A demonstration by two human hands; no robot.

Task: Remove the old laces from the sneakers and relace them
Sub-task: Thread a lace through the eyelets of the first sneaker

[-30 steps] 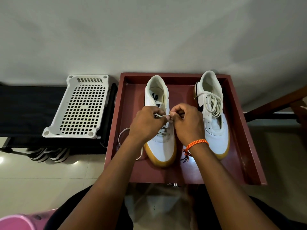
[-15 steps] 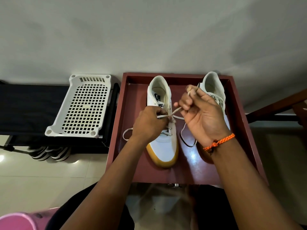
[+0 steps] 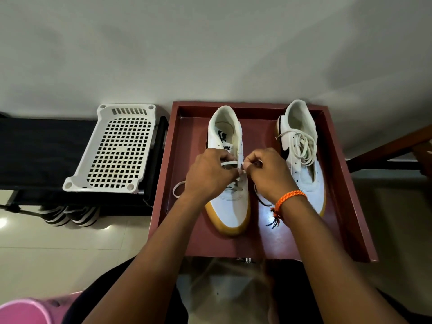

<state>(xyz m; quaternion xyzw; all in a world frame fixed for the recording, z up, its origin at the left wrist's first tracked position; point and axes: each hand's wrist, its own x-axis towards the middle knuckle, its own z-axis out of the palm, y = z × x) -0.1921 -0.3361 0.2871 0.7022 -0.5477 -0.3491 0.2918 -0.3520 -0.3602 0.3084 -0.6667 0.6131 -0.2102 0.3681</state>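
Note:
Two white sneakers with gum soles stand toe-towards-me in a dark red tray (image 3: 346, 183). Over the eyelets of the left sneaker (image 3: 230, 206), my left hand (image 3: 208, 175) pinches a white lace (image 3: 230, 163) and my right hand (image 3: 266, 174) pinches the lace tip. A loop of that lace (image 3: 177, 189) lies on the tray floor left of the shoe. Another dark-looking loop (image 3: 261, 201) shows by my right wrist. The right sneaker (image 3: 301, 155) has a loose bundle of white lace (image 3: 301, 146) piled on its tongue.
A white perforated plastic shelf (image 3: 117, 150) rests on a black rack (image 3: 35, 155) left of the tray, with striped shoes (image 3: 67, 215) under it. A pink object (image 3: 25, 311) is at bottom left. A wooden rail (image 3: 385, 148) runs at right. Pale tiled floor surrounds.
My right hand, raised and pulling the lace up to the right half a second ago, has come back down beside my left hand over the left sneaker's eyelets.

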